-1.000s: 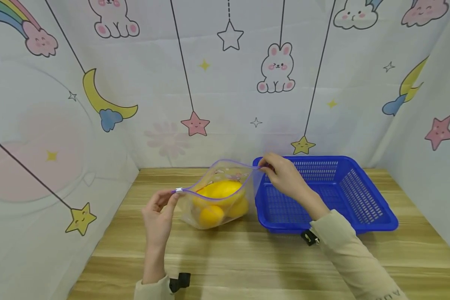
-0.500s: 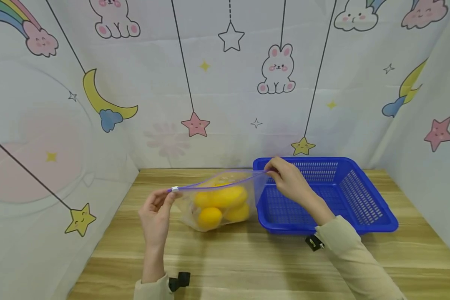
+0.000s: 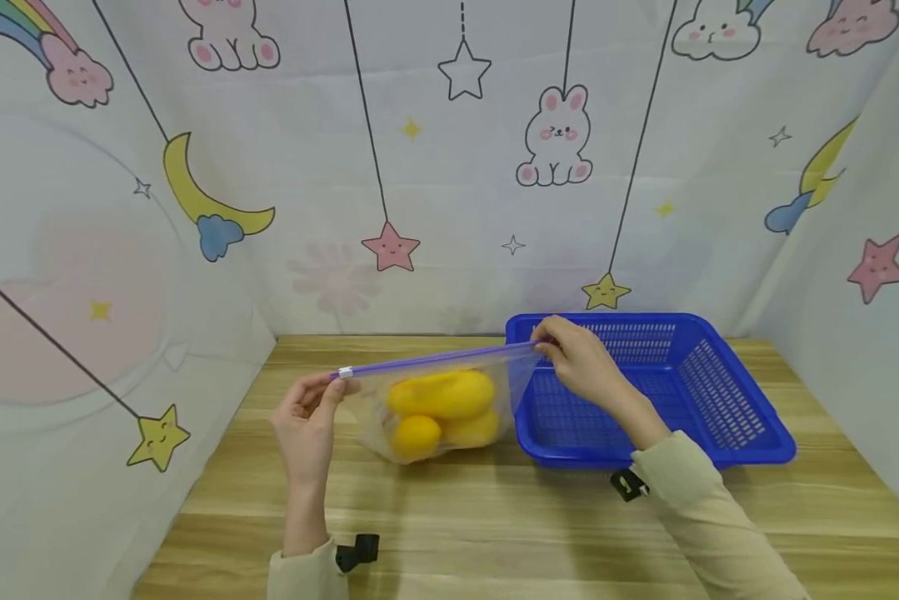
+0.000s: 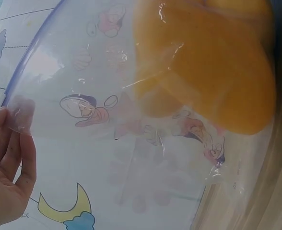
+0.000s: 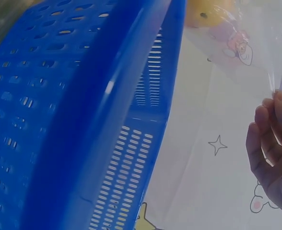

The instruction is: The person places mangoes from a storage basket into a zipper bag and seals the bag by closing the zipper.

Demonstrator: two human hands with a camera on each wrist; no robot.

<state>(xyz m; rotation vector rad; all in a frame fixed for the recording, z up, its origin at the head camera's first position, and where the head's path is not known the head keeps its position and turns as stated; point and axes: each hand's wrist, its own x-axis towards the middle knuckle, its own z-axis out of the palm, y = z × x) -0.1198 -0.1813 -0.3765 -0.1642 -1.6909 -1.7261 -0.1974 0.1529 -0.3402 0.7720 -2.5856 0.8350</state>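
Observation:
A clear slider zip bag with a purple top edge stands on the table, holding several yellow fruits whose exact kind is blurred by the plastic. My left hand pinches the bag's left top corner beside the white slider. At the opposite top corner, my right hand pinches the purple edge, over the basket's left rim. The edge is stretched straight between both hands. In the left wrist view, cartoon prints show on the plastic, and the fruits hang low in the bag.
A blue perforated plastic basket stands on the wooden table just right of the bag. Behind and at both sides hangs a white cloth printed with stars, moons and rabbits. A black strap mount sits at the left wrist.
The bag's mouth, gaping a second ago, has been drawn flat into one straight line. My left hand has shifted slightly left and up, my right hand slightly right.

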